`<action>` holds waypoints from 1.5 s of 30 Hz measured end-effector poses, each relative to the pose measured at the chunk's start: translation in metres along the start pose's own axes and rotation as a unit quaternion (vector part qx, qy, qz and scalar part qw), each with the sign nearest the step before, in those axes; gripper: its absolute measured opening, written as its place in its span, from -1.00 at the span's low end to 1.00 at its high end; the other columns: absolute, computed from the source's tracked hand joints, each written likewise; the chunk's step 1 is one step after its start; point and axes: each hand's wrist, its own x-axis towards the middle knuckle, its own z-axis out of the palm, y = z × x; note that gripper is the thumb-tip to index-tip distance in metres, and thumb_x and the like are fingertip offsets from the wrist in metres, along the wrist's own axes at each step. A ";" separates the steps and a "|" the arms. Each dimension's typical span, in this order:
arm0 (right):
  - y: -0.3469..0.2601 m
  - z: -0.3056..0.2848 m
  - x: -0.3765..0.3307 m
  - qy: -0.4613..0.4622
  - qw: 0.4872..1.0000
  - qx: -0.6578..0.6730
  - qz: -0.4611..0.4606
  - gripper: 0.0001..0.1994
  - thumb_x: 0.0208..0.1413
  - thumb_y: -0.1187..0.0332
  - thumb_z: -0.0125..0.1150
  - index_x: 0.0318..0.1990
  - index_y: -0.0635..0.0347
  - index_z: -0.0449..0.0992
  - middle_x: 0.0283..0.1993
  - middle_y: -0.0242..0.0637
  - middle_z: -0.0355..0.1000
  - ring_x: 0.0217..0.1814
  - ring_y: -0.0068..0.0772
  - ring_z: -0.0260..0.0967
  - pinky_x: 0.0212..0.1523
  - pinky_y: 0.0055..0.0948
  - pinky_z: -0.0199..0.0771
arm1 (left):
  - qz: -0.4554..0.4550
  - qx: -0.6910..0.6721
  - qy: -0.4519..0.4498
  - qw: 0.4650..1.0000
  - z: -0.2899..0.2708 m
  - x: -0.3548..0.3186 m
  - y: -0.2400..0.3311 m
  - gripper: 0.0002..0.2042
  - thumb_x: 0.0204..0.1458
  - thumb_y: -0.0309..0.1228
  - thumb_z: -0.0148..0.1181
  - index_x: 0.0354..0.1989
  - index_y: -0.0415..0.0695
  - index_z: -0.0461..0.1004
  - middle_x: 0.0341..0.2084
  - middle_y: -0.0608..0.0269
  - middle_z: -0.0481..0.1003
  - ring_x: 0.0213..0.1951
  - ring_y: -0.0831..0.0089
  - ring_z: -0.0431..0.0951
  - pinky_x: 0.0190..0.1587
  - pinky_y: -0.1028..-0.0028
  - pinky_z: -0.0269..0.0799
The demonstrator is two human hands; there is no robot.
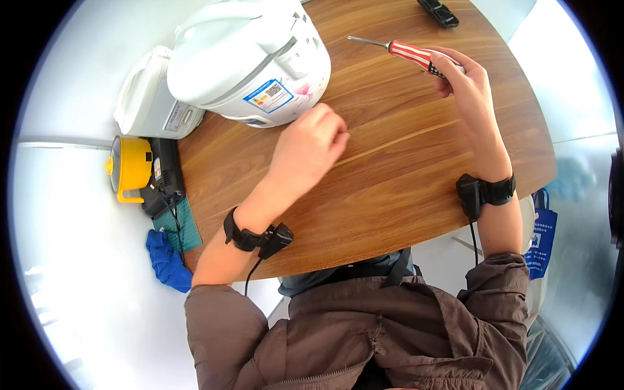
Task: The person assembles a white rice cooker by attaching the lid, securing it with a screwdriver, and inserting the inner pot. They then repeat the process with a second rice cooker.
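Observation:
A screwdriver with a red-and-white striped handle and a metal shaft is held in my right hand, above the far right part of the wooden table. Its tip points left toward a white rice cooker, which has a carry handle on its lid and a blue-edged label on its side. Just in front of the cooker's lower side is my left hand, closed with the fingers curled under. Whatever those fingers may hold is hidden from view. I cannot tell whether this hand touches the cooker.
Left of the cooker stands a smaller white appliance. Beside it are a yellow pot, a black device with cables, and a blue cloth. A black object lies at the table's far edge. A blue bag hangs at right.

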 end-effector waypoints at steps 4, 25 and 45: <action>0.007 0.007 0.001 0.008 0.995 -0.097 -0.027 -0.66 0.19 0.18 0.35 -0.04 0.27 0.70 -0.27 -0.39 0.60 -0.34 -0.63 0.44 -0.28 -0.57 0.45 | -0.154 -0.096 0.000 0.983 -0.012 -0.027 -0.021 -0.92 0.10 -0.53 0.32 -0.31 -0.26 0.56 -0.38 0.20 0.51 -0.42 0.36 0.52 -0.33 0.42 0.43; 0.035 0.029 0.006 -0.017 0.888 -0.382 -0.255 -0.52 0.01 0.27 0.48 0.14 0.06 0.57 -0.07 -0.24 0.46 0.10 -0.10 0.39 0.14 -0.20 0.43 | -0.272 -0.040 0.073 0.959 -0.037 -0.077 -0.105 -0.90 0.12 -0.49 0.31 -0.28 -0.28 0.57 -0.43 0.14 0.48 -0.44 0.33 0.51 -0.31 0.34 0.45; -0.036 0.050 0.020 -0.013 0.922 -0.250 -0.295 -0.59 0.16 0.17 0.42 0.08 0.21 0.60 -0.01 -0.28 0.55 0.00 -0.39 0.51 0.05 -0.38 0.51 | -0.246 -0.150 0.146 0.946 -0.022 -0.094 -0.128 -0.66 0.36 -0.24 0.09 0.08 -0.30 0.44 -0.35 0.13 0.55 -0.40 0.38 0.51 -0.25 0.40 0.46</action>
